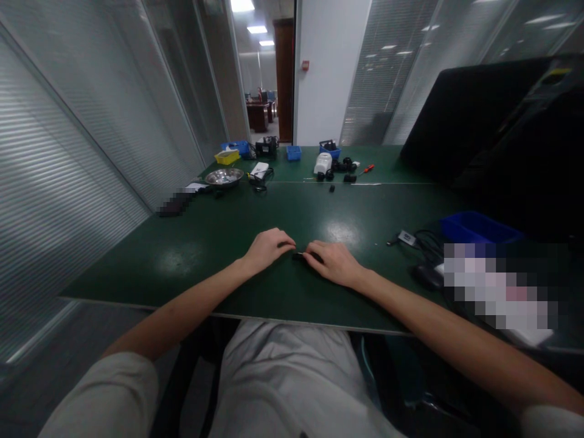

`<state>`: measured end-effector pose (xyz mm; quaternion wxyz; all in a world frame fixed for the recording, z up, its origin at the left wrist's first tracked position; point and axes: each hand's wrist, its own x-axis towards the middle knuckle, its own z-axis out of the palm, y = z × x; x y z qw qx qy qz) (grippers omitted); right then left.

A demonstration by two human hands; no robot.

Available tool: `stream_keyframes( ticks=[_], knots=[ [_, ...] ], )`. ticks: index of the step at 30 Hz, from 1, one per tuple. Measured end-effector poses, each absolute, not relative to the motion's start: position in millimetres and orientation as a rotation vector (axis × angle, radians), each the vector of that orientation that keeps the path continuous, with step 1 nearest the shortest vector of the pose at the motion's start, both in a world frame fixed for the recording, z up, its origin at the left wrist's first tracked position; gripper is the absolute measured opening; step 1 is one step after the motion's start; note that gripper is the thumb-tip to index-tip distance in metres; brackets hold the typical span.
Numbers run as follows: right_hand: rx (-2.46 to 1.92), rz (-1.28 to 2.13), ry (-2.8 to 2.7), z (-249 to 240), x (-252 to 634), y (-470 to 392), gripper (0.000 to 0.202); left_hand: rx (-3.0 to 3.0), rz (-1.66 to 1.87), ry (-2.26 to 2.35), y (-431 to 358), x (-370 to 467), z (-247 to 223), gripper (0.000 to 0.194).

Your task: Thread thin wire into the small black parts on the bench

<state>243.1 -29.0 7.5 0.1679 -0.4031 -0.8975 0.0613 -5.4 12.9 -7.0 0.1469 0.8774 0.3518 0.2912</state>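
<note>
A small black piece with a shiny metal part [297, 255] is between my two hands, just above or on the green table top. My right hand [335, 263] is closed, thumb and fingertips pinching the metal end of this piece. To its left, my left hand [269, 250] has its thumb and fingertips pressed together, pointing at the same piece with a narrow gap between. Whether my left fingertips hold anything is too small to make out. Both wrists rest close to the table [255, 289].
On the right are a blue tray [479, 226], a black mouse [427, 277], a cable with a white label [407, 238] and a blurred pale object. Along the back stand a metal bowl [224, 177], a yellow tray [227, 157], a white device [323, 162] and a red screwdriver [368, 169].
</note>
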Motion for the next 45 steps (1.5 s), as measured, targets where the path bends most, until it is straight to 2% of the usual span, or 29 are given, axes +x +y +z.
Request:
stream_keyframes(
  ticks=[5,11,19,25,34,38,45],
  knots=[
    [-1.138,0.172,-2.542,7,243,-29,0.031,2.661,0.727,0.932,12,-4,-7,0.024],
    [-1.112,0.197,-2.468,8,247,-28,0.032,2.559,0.846,0.974,0,-6,-1,0.026],
    [-1.069,0.159,-2.274,7,254,-23,0.031,2.639,0.671,0.816,-13,5,7,0.024],
    [-1.032,0.138,-2.295,4,253,-22,0.028,2.626,0.729,0.924,-6,0,1,0.017],
    [-1.048,0.142,-2.307,5,254,-22,0.029,2.647,0.608,0.980,-14,-8,2,0.027],
    [-1.032,0.159,-2.324,8,255,-23,0.031,2.438,0.608,1.210,12,-71,5,0.029],
    [-1.035,0.160,-2.329,8,255,-23,0.030,1.750,0.784,2.178,45,-291,7,0.036]
  ],
)
